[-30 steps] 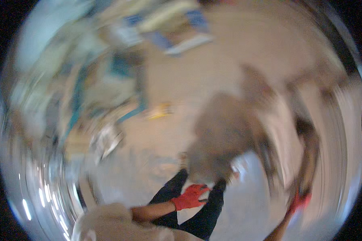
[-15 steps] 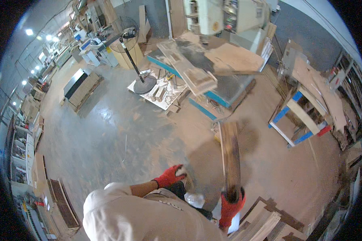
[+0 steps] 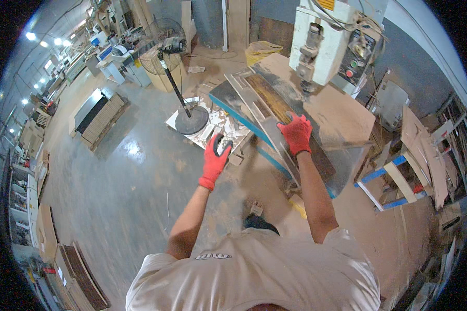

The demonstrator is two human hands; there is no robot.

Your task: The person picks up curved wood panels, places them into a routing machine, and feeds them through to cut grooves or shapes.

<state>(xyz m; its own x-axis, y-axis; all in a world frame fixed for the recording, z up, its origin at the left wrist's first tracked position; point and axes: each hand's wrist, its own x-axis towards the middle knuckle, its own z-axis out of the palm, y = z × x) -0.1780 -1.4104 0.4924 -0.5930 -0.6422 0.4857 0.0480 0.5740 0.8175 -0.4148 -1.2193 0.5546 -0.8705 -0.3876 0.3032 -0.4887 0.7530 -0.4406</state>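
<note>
A brown, dark-streaked wooden board (image 3: 269,98) lies in a pale wooden jig (image 3: 242,93) on the table of the white machine. My right hand (image 3: 297,133), in a red glove, has its fingers curled over the near end of the board; the palm hides that end. Over the floor left of the table, my left hand (image 3: 216,159), red-gloved with dark fingertips, holds nothing. Its thumb and fingers are apart. Above the table hangs the white machine head (image 3: 319,44) with its spindle, beyond my right hand.
A pedestal fan (image 3: 192,120) stands on a white, scrap-littered sheet left of the blue-edged table (image 3: 244,120). To the right is a blue and white frame (image 3: 394,179) with boards leaning by it. A stacked pallet (image 3: 101,122) sits at far left.
My right hand has carried the board forward from beside my body onto the jig. The left hand has reached forward from near my waist. My body is now closer to the machine.
</note>
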